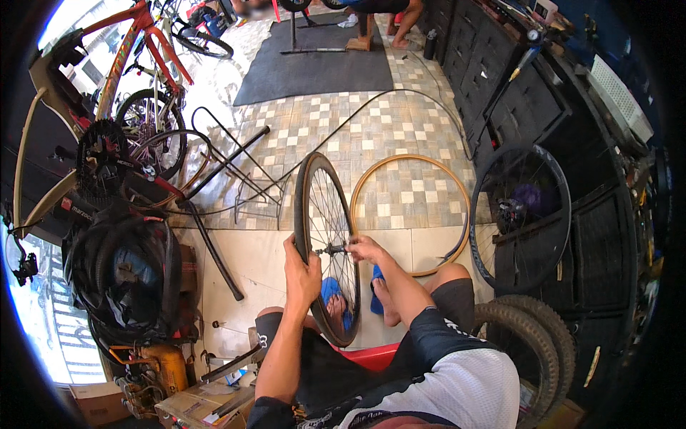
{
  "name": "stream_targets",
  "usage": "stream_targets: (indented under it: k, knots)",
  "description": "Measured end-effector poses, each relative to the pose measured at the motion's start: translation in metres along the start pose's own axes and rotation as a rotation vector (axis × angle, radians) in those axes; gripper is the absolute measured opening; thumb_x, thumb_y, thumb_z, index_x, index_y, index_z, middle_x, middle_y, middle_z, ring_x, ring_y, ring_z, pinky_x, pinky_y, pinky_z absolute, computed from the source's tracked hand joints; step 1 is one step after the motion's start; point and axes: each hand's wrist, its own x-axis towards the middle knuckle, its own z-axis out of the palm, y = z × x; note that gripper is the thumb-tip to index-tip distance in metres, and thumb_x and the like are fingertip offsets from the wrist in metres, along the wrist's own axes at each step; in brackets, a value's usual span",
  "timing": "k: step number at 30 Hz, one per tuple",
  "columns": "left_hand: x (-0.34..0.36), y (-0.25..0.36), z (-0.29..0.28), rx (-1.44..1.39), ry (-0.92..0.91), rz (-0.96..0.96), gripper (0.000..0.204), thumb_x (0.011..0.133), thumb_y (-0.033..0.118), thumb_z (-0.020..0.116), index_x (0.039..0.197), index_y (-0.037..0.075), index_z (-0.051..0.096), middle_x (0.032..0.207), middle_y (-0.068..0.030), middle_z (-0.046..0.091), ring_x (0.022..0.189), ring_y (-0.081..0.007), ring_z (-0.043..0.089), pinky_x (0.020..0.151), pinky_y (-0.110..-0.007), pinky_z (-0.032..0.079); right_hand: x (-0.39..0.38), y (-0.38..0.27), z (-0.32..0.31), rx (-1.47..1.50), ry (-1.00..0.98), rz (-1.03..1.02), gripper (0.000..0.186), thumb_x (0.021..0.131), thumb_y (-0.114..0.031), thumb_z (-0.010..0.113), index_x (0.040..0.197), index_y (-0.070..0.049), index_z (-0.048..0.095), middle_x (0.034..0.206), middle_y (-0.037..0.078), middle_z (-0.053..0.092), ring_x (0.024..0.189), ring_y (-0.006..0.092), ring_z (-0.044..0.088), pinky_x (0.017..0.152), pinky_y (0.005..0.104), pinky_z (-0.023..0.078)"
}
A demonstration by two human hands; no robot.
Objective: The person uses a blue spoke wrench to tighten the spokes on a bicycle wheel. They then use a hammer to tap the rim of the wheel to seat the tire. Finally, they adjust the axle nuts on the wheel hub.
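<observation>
A bicycle wheel [301, 207] with a dark tyre and thin spokes stands upright in front of me, turned partly edge-on. My left hand [304, 275] grips its tyre and rim on the near left side, the thumb pointing up. At the centre of the wheel, the fingers of my right hand [366, 249] are pinched on the end of the black hub [331, 250]. The hand partly hides what lies between its fingertips. Just right of the wheel, a loose tan-edged tyre [389, 161] lies on the tiled floor.
Another spoked wheel [564, 193] leans against black cabinets [514, 107] at right, with knobbly tyres [554, 322] below it. Bicycle frames, including an orange one [114, 71], crowd the left beside a black bag [128, 264]. A hose [343, 129] crosses the floor. Another person's legs [409, 25] show beyond a dark mat [314, 64].
</observation>
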Motion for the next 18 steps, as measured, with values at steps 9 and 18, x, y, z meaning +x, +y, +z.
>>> stream_targets:
  k: [9,18]
  knots:
    - [-0.003,-0.004,-0.002,-0.001,0.031,-0.028,0.050,0.092,0.004,0.052,0.140,-0.004,0.040,0.096,-0.0249,0.061,0.083,-0.0386,0.063,0.079,-0.047,0.051,-0.011,-0.025,0.005,0.099,-0.089,0.358,0.066,0.091,-0.036,0.084,0.140,-0.002,0.054,0.100,0.013,0.068,0.071,0.0190,0.068,0.065,0.0331,0.059]
    - [-0.004,0.000,-0.005,0.008,0.034,-0.008,0.050,0.093,0.004,0.052,0.141,-0.005,0.039,0.095,-0.0242,0.061,0.080,-0.0373,0.062,0.075,-0.046,0.051,-0.016,-0.028,0.012,0.098,0.006,0.271,0.042,0.096,-0.032,0.078,0.126,-0.006,0.065,0.095,0.006,0.067,0.074,0.0169,0.066,0.067,0.0319,0.058]
